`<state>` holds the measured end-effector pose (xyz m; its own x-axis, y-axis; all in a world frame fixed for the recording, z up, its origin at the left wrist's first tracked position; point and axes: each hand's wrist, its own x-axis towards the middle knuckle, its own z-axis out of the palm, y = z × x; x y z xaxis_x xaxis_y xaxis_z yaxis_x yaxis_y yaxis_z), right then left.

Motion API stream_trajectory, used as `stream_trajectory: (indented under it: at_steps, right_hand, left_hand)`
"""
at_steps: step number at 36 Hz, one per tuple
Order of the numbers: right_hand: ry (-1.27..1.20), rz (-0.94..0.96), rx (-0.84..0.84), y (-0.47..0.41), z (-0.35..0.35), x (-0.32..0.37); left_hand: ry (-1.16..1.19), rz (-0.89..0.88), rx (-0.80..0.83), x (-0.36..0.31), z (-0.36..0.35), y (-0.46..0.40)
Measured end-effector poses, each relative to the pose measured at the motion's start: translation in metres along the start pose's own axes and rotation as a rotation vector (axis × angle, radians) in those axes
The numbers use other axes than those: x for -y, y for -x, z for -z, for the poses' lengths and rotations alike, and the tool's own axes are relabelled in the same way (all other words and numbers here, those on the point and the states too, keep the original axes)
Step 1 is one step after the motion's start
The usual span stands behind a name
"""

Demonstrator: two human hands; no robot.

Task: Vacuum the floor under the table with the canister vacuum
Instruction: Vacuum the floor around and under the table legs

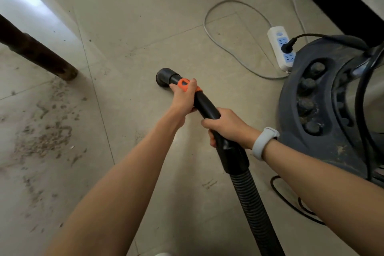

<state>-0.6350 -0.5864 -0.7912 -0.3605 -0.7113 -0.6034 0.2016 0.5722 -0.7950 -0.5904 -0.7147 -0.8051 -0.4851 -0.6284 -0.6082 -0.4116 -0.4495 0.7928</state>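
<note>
My left hand [184, 97] grips the vacuum wand [204, 106] by its orange collar [187, 85]; right hand [226, 127] wraps the wand nr the hose [253, 203]. Nozzle [164, 77] over tile, canister [324, 106] at right, debris [43, 141] by table leg [37, 52] at left.

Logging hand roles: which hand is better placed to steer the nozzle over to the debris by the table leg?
Left. The left hand grips nearest the nozzle, debris lies on its side; the right hand holds further back.
</note>
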Motion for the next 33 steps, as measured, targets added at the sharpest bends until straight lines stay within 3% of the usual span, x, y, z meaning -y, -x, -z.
stream_trajectory:
  at_steps: [10, 21, 30, 33]
  right_hand:
    - [0.024, -0.069, 0.084, 0.005, 0.015, 0.011]
    - [0.144, -0.168, 0.203, 0.097, 0.017, -0.065]
    - [0.209, -0.060, -0.059, 0.074, -0.010, -0.055]
    - [0.213, -0.040, -0.076, 0.067, -0.013, -0.042]
  left_hand:
    - [0.126, 0.073, 0.041, -0.001, -0.002, 0.010]
    - [0.200, 0.148, 0.094, 0.083, -0.018, 0.109]
    - [0.143, 0.133, 0.091, 0.057, -0.004, 0.075]
    - [0.114, 0.150, 0.109, 0.040, 0.000, 0.069]
